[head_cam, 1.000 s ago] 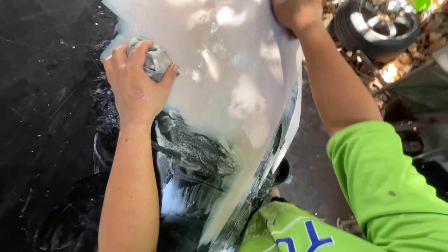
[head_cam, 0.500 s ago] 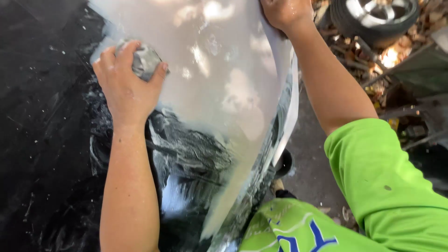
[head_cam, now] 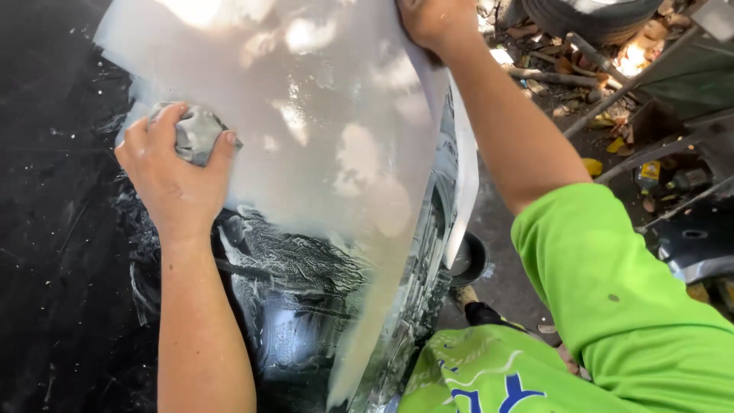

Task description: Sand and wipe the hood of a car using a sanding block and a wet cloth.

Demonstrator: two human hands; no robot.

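My left hand (head_cam: 174, 180) is closed around a wadded grey sanding pad (head_cam: 197, 131) and presses it on a car body panel (head_cam: 321, 153). The panel is coated in pale grey primer, wet and shiny, with a black wet patch (head_cam: 294, 298) lower down. My right hand (head_cam: 436, 21) rests on the panel's upper right edge, at the top of the view, partly cut off. My right arm wears a bright green sleeve (head_cam: 619, 298).
Black wet bodywork (head_cam: 53, 229) spreads to the left. A tyre (head_cam: 592, 17) lies at the top right among scrap, sticks and litter on the dirt ground (head_cam: 612, 99). A dark car part (head_cam: 699, 241) sits at the right edge.
My left hand with the pad has slid left and slightly down across the primed panel. My right hand stays on the upper edge.
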